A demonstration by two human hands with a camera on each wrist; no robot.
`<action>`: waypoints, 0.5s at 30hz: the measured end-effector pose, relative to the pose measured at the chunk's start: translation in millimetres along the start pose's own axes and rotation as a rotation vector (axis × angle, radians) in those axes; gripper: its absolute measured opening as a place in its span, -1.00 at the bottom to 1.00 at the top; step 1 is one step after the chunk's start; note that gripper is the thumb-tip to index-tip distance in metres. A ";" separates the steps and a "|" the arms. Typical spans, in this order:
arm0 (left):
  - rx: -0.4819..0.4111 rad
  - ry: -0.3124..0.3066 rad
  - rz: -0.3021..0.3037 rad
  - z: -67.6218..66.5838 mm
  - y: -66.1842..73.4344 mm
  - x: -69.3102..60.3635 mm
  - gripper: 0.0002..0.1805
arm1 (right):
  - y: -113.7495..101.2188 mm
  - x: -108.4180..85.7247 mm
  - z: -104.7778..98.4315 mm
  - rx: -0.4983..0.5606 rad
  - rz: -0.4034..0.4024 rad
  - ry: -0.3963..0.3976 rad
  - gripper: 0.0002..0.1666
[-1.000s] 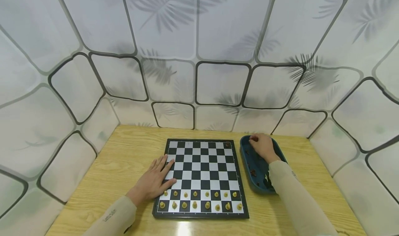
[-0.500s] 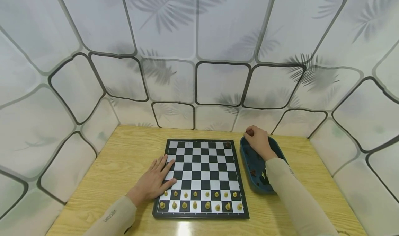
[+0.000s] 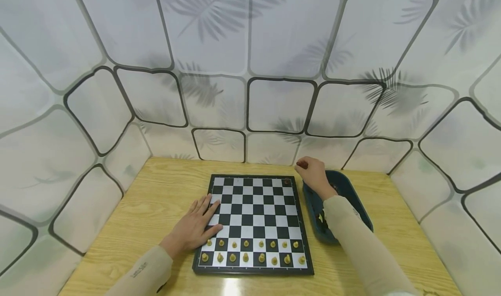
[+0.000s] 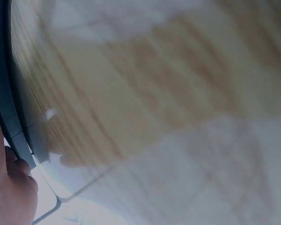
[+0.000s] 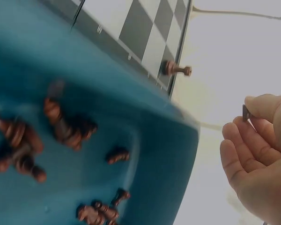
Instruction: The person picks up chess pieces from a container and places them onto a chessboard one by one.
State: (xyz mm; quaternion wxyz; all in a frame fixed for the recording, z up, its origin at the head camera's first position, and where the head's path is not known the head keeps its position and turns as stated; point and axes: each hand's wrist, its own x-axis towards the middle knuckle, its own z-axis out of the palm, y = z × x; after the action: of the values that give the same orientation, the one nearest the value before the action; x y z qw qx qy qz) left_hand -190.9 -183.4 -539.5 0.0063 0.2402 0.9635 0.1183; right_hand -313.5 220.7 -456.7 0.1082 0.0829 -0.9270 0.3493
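Observation:
In the head view the left hand (image 3: 192, 227) rests with spread fingers on the left edge of the chessboard (image 3: 252, 271). Two rows of yellow pieces (image 3: 245, 257) stand on the board's near side, and one brown piece (image 3: 287, 181) stands in its far right corner. Over the far left rim of the blue tray (image 3: 365, 217), the right hand (image 3: 314, 174) pinches a small dark piece (image 5: 246, 113) between thumb and finger, seen in the right wrist view. Most of that piece is hidden. Several brown pieces (image 5: 118, 155) lie in the tray.
A wooden table (image 3: 156, 187) carries the board and the tray, which stands just right of the board. Patterned walls (image 3: 274, 104) rise behind the table and at both sides.
The right hand has moved left, from over the tray's inside to its far left rim, with the pinched piece. The left hand stays on the board's edge.

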 end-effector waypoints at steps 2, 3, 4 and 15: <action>0.003 -0.002 -0.002 0.2 -0.3 0.2 -0.10 | -4.4 1.7 4.3 0.002 -0.005 -0.006 -0.74; 0.004 0.000 -0.001 0.4 -0.5 0.2 -0.10 | -6.8 2.5 6.2 0.009 -0.005 -0.011 -0.75; 0.008 -0.001 -0.002 0.6 -0.7 0.2 -0.09 | -9.6 3.3 8.1 0.015 -0.010 -0.016 -0.75; 0.006 -0.001 -0.004 1.6 -1.5 -0.4 -0.08 | -34.9 7.9 34.2 0.064 -0.015 -0.067 -0.75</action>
State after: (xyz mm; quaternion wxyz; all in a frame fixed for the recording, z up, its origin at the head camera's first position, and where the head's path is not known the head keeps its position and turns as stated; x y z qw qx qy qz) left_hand -191.1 -184.5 -541.4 0.0064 0.2382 0.9643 0.1155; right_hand -318.0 171.4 -457.7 0.0768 0.1048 -0.9180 0.3748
